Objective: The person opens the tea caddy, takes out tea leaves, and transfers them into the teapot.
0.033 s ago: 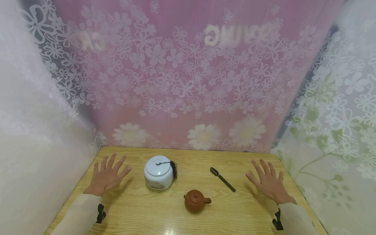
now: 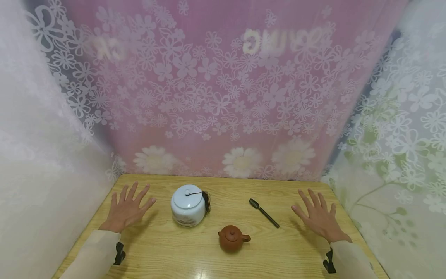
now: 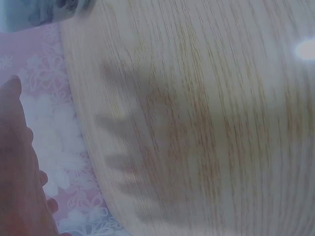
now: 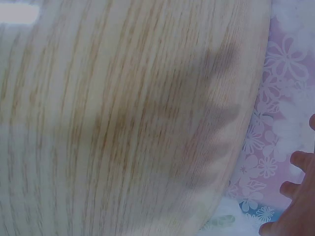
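Observation:
My left hand (image 2: 126, 209) is spread with straight fingers above the left side of the table, holding nothing. Nearest to it stands a white lidded porcelain jar (image 2: 188, 211), a dark tassel (image 2: 207, 202) hanging from its lid knob. My right hand (image 2: 318, 217) hovers spread over the right side, also empty. To its left lies a dark tea scoop (image 2: 265, 213), slanting across the wood. Between the hands, nearer the front, sits a small reddish-brown clay teapot (image 2: 231, 238) with its lid on and its handle pointing right. The left wrist view shows part of the left hand (image 3: 22, 167) above its shadow.
The wooden table (image 2: 167, 255) has rounded far corners. A pink flowered curtain (image 2: 216, 97) hangs right behind its far edge, and pale curtains close in the left and right (image 2: 400, 162) sides. Lamp glare shows on the wood near the front.

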A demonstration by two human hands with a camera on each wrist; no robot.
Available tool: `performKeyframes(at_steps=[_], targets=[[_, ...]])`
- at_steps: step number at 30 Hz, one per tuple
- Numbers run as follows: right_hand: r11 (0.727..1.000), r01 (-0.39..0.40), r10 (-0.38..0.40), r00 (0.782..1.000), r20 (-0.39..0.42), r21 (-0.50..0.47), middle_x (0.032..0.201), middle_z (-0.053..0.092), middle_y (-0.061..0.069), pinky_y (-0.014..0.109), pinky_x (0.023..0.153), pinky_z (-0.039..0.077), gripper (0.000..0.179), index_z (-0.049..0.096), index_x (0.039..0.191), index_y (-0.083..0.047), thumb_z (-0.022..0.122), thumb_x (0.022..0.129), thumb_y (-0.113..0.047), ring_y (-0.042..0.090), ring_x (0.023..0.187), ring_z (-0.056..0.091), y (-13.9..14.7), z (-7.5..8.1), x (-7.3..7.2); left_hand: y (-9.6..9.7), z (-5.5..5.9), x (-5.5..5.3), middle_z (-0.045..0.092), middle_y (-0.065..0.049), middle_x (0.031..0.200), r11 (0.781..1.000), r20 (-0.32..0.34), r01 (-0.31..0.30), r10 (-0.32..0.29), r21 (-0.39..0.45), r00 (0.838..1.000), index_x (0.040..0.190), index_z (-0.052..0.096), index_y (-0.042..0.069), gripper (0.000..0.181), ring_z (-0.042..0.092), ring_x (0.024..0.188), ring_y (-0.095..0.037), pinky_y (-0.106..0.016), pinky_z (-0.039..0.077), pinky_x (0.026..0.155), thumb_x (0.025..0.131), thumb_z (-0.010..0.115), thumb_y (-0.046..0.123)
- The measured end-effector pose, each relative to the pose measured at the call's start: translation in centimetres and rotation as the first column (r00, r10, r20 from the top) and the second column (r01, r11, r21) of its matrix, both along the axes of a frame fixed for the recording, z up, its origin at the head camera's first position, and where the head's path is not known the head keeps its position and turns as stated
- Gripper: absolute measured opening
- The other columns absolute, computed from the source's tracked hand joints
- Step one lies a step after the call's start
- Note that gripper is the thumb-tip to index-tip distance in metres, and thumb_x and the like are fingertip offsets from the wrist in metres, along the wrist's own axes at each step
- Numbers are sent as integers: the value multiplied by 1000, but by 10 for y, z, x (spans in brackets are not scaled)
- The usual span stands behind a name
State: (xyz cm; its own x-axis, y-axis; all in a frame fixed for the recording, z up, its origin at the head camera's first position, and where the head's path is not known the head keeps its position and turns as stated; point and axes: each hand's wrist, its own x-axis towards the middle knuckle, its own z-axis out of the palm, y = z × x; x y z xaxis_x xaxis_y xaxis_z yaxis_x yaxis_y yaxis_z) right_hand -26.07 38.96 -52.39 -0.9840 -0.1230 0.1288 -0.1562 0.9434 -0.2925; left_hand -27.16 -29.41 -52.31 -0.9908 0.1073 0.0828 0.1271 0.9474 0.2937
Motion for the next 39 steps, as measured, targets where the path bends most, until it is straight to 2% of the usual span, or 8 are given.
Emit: performKeyframes(at_steps=[5, 11, 18, 24, 27, 31, 39], targets=[[1000, -1, 1, 1000, -8, 9, 178, 19, 29, 100, 108, 5, 86, 26, 175, -19, 51, 109, -67, 65, 158, 13, 0, 1, 0, -1, -2, -1, 17, -29, 179, 1000, 1, -2, 2, -2, 1000, 173, 34, 22, 86, 10, 160, -64, -90, 2, 120, 107, 44, 76], [999, -17, 19, 998, -53, 32, 175, 26, 30, 96, 110, 14, 84, 31, 173, -16, 54, 109, -64, 64, 156, 20, -1, 1, 0, 0, 1, 1, 17, -29, 179, 1000, 4, 2, -2, 12, 1000, 174, 33, 22, 84, 11, 160, -63, -89, 3, 121, 108, 46, 73], [997, -70, 72, 988, -135, 20, 170, 36, 30, 86, 114, 28, 81, 38, 170, -11, 61, 108, -57, 62, 153, 31, -8, 5, 0, 1, 4, 3, 23, -30, 177, 999, -66, 37, -36, 16, 997, 172, 37, 19, 79, 19, 159, -62, -88, 14, 120, 110, 49, 67], [995, -98, 96, 984, -153, -3, 169, 37, 31, 85, 110, 37, 80, 38, 170, -9, 62, 109, -55, 59, 152, 35, -13, 8, 0, 7, 11, 5, 27, -28, 175, 996, -120, 86, -84, 9, 989, 171, 40, 19, 74, 25, 158, -60, -86, 23, 119, 111, 50, 63], [994, -104, 98, 986, -137, -34, 170, 35, 30, 86, 108, 38, 81, 35, 171, -11, 61, 109, -56, 59, 153, 33, -16, 9, 1, 12, 16, 5, 27, -27, 176, 993, -131, 114, -111, 13, 985, 171, 39, 20, 73, 26, 158, -59, -85, 25, 120, 112, 50, 62], [990, -117, 107, 987, -118, -82, 173, 32, 29, 85, 113, 35, 82, 33, 172, -11, 62, 109, -56, 58, 156, 31, -21, 9, 2, 21, 24, 7, 26, -25, 177, 989, -135, 145, -139, 31, 981, 171, 39, 22, 72, 28, 158, -58, -86, 27, 119, 112, 52, 60], [978, -158, 138, 980, -143, -140, 173, 33, 27, 84, 114, 35, 78, 33, 172, -14, 62, 110, -52, 56, 155, 33, -37, 13, 7, 42, 38, 12, 31, -24, 175, 976, -168, 202, -187, 75, 968, 169, 42, 18, 71, 32, 157, -56, -86, 35, 114, 112, 53, 58]])
